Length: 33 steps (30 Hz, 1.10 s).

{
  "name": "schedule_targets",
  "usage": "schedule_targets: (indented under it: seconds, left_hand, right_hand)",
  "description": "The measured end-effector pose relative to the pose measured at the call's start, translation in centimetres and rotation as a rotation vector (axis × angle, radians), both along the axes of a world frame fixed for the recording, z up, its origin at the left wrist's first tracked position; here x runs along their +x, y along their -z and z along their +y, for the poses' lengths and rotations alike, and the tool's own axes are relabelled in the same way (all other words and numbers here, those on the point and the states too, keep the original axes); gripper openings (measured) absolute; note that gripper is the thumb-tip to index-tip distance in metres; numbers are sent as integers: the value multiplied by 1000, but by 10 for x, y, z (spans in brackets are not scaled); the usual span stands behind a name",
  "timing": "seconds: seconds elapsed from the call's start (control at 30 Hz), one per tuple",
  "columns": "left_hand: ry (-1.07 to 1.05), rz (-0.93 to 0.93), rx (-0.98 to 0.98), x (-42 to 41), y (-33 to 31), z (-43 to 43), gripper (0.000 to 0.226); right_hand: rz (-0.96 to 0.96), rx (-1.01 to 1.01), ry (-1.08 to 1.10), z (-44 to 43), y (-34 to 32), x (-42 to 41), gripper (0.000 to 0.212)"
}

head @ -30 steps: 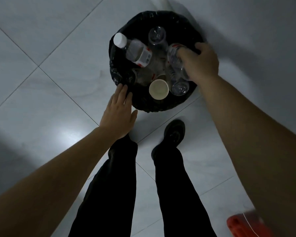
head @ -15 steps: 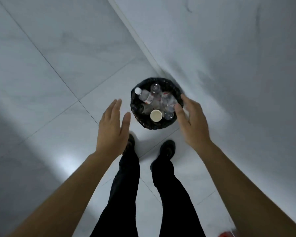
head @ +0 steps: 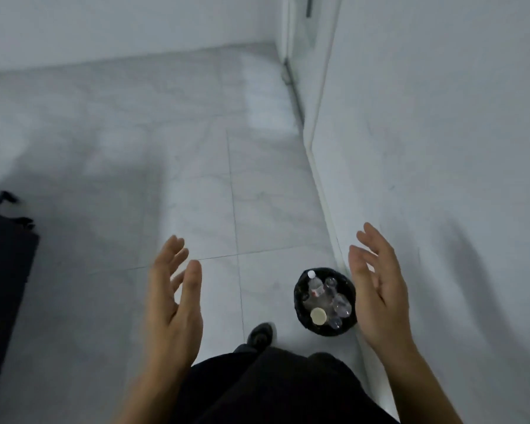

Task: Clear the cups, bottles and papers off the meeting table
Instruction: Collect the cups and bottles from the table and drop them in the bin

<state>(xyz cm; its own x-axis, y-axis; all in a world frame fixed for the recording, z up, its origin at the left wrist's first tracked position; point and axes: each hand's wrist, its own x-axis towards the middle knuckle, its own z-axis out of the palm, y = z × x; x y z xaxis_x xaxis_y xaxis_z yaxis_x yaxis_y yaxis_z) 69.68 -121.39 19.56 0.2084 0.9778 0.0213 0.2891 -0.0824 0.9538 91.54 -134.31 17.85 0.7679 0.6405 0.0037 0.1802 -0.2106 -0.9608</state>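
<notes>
The bottles (head: 316, 289) and 1 paper cup (head: 318, 316) lie inside the black bin (head: 298, 302), so the left hand (head: 173, 301), well left of it, and the right hand (head: 380, 295), over its right rim, hang spread and empty.

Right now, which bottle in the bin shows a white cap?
The red-labelled bottle at the far-left side of the black bin, its cap up by the rim. The other clear bottles show no white cap.
</notes>
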Motion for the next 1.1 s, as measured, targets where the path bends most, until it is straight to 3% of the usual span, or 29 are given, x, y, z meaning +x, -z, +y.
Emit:
schedule_targets:
  seconds: [0.27,0.4,0.53,0.9,1.1]
  left_hand:
    - [-557,-5,-12,-88,-2,-147,50]
    - [-762,96,-53,-142,4,-242,57]
    - [-1036,72,-2,-205,-17,-315,58]
    - [-1555,-30,87,-436,-13,-455,56]
    - [-1650,-5,110,-568,-30,-492,52]
  right_hand:
    - [13,3,-558,-27,6,-45,56]
    - [33,-26,-778,-57,26,-107,54]
    - [13,-26,-1028,-75,6,-185,50]
    - [-137,52,-1550,-121,-6,-515,53]
    - [-205,91,-1744,-144,-26,-672,54]
